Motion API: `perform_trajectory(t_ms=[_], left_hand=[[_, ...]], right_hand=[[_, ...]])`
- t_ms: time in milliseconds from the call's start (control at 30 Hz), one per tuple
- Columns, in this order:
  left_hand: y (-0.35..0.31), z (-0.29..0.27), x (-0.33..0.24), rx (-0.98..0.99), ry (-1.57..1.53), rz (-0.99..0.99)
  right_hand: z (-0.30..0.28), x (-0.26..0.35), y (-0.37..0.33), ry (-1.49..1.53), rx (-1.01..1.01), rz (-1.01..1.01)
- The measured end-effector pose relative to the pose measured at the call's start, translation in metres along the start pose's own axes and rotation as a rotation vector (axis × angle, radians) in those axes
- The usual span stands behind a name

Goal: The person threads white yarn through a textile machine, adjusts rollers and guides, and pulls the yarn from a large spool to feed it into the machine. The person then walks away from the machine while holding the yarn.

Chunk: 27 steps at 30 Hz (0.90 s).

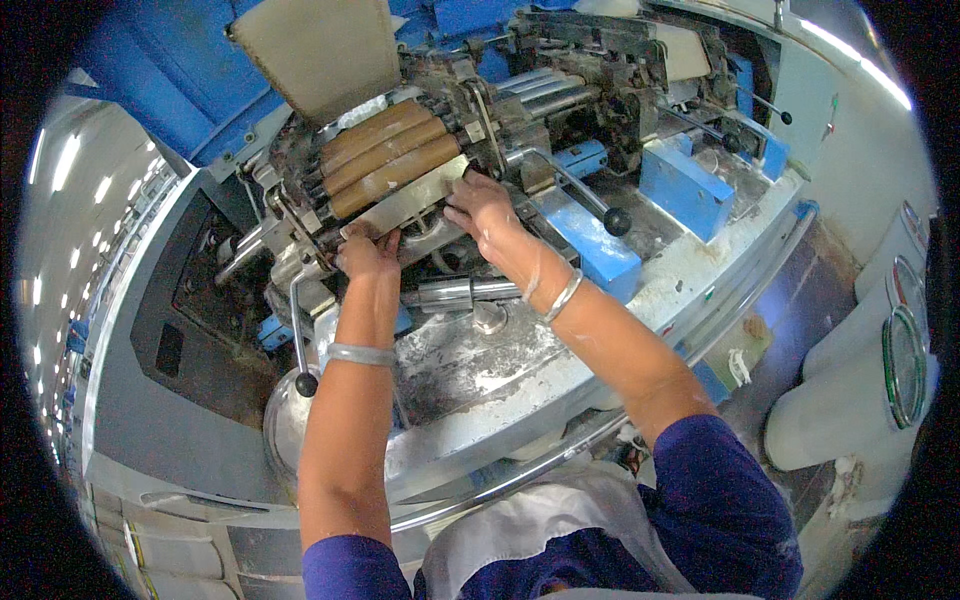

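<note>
A long flat metal plate (412, 197), shiny and pale, lies across the front of several brown rollers (388, 150) in a textile machine. At its left end my left hand (366, 252) has its fingers curled round the lower edge. My right hand (482, 208) grips the other end, near the roller stand, with its fingertips partly hidden behind the plate. Below the plate, between my hands, are dark machine parts and a shiny metal cylinder (450, 294). Above the rollers a worn beige cover (318, 55) stands raised.
Levers with black knobs stick out beside my left wrist (306, 384) and right of my right hand (617, 221). Blue blocks (684, 188) sit on the dusty machine bed to the right. A chrome rail (520, 478) curves along the front. White cans (830, 400) stand at the right.
</note>
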<state>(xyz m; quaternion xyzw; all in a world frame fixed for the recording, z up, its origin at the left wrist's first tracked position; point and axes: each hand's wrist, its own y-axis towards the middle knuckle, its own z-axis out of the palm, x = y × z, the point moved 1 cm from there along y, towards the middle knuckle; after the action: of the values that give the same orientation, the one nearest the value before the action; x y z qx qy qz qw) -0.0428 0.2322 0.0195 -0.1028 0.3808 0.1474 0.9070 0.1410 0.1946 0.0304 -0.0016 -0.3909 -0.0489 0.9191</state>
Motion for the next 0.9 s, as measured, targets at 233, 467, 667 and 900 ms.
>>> perform_trajectory(t_ms=[233, 467, 667, 900], left_hand=[[-0.011, 0.001, -0.007, -0.036, 0.032, -0.062], [-0.018, 0.004, -0.009, 0.029, -0.047, -0.108], [-0.026, 0.006, -0.004, -0.076, 0.001, 0.004], [-0.022, 0.004, -0.003, -0.008, -0.100, -0.044]], right_hand=[[0.009, -0.014, 0.044, 0.664, -0.004, 0.208], [0.001, -0.017, 0.048, 0.620, 0.020, 0.221], [0.004, -0.015, 0.053, 0.316, 0.109, 0.042], [0.004, -0.015, 0.044, 0.486, 0.072, 0.101]])
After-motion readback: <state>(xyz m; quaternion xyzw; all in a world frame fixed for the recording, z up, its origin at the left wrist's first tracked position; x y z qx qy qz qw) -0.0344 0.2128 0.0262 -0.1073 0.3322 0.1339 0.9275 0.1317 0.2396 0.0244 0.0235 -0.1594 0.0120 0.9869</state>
